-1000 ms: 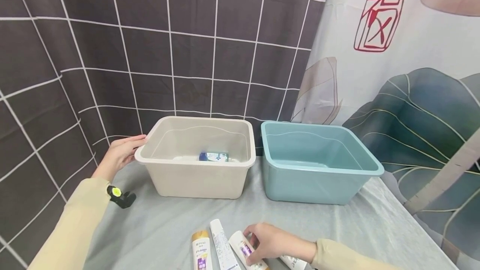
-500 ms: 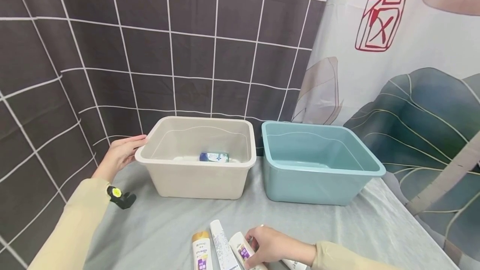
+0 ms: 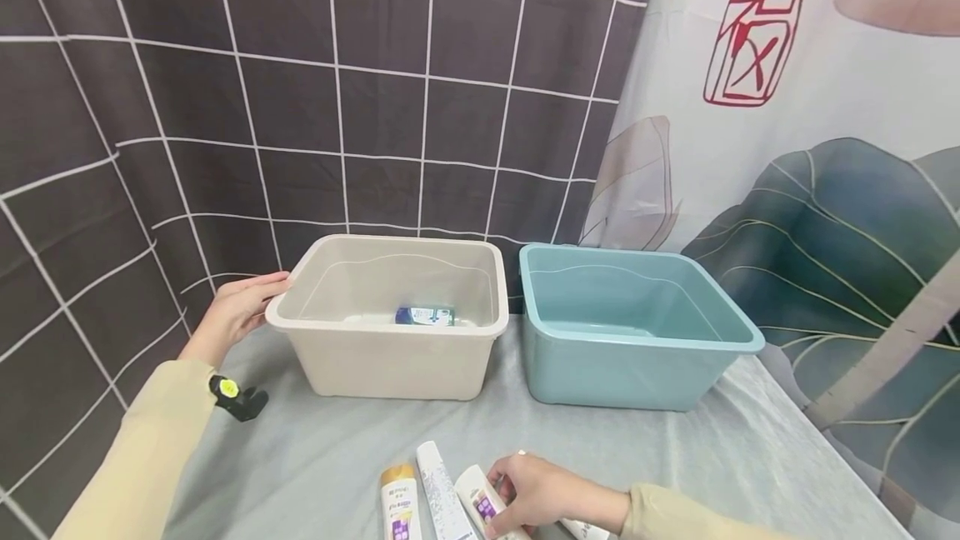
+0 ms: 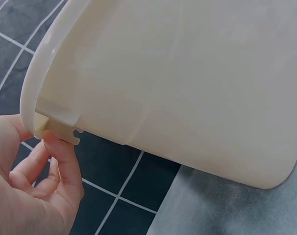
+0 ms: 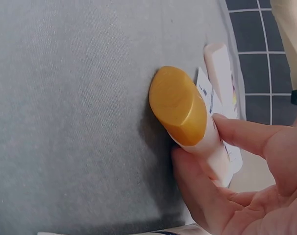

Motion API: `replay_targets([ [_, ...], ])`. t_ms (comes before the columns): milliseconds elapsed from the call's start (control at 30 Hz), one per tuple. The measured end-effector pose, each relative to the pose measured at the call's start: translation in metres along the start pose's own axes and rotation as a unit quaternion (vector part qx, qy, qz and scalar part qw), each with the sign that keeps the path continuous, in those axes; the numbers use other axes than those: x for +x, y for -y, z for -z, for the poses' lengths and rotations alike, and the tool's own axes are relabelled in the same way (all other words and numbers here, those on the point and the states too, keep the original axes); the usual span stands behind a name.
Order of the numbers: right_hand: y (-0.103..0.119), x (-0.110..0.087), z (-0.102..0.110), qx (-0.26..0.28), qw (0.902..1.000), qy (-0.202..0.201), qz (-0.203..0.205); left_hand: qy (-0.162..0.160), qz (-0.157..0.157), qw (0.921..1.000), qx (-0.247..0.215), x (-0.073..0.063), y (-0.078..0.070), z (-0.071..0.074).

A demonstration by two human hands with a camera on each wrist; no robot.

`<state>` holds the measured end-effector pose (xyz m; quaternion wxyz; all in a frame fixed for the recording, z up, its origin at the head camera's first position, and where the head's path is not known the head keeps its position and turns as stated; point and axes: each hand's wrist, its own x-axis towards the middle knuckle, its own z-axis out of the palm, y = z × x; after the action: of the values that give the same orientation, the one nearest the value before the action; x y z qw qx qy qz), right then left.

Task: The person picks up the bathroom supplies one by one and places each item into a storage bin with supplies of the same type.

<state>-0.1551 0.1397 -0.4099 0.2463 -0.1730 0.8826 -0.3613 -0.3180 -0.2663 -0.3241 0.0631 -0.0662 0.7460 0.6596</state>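
Observation:
My left hand (image 3: 234, 315) grips the left end of a beige plastic bin (image 3: 390, 361), thumb and fingers pinching its rim (image 4: 33, 88) in the left wrist view. My right hand (image 3: 543, 490) holds a white shampoo bottle (image 3: 474, 488) with a purple label between thumb and fingers, low over the cloth. Its gold cap (image 5: 178, 105) faces the right wrist camera. Left of that bottle lie a white patterned tube (image 3: 442, 490) and another white bottle with a gold cap (image 3: 399, 502). A further white item (image 3: 585, 530) is partly hidden under my right wrist.
Inside the beige bin lies a small blue and white package (image 3: 425, 316). A blue-green bin (image 3: 615, 373) stands to its right. Grey cloth (image 3: 315, 457) covers the table. Behind hang a dark checked curtain (image 3: 382, 107) and a printed white one (image 3: 667, 48).

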Motion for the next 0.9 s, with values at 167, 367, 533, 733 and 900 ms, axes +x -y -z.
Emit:
replay_targets([
  [167,-0.0021,0.0008,-0.0002,0.026,0.9996,0.005,0.002,0.005,-0.002,0.9999,0.01,-0.0003,-0.0004,0.0016],
  [367,-0.0038,-0.0004,-0.0005,0.049,0.9988,0.004,0.005,0.003,0.0,1.0,-0.001,-0.0011,-0.0005,0.0001],
  [533,-0.0045,-0.001,-0.0007,0.065,0.9979,0.008,-0.004,0.003,0.0,1.0,-0.002,-0.0011,0.0001,-0.0001],
  [733,-0.0038,-0.0009,-0.0005,0.064,0.9978,0.01,-0.017,0.006,-0.001,1.0,-0.002,-0.0005,-0.0001,-0.0002],
  [900,-0.004,-0.0017,-0.001,0.067,0.9977,0.011,-0.006,0.01,-0.001,1.0,0.002,-0.0014,-0.0008,-0.0003],
])
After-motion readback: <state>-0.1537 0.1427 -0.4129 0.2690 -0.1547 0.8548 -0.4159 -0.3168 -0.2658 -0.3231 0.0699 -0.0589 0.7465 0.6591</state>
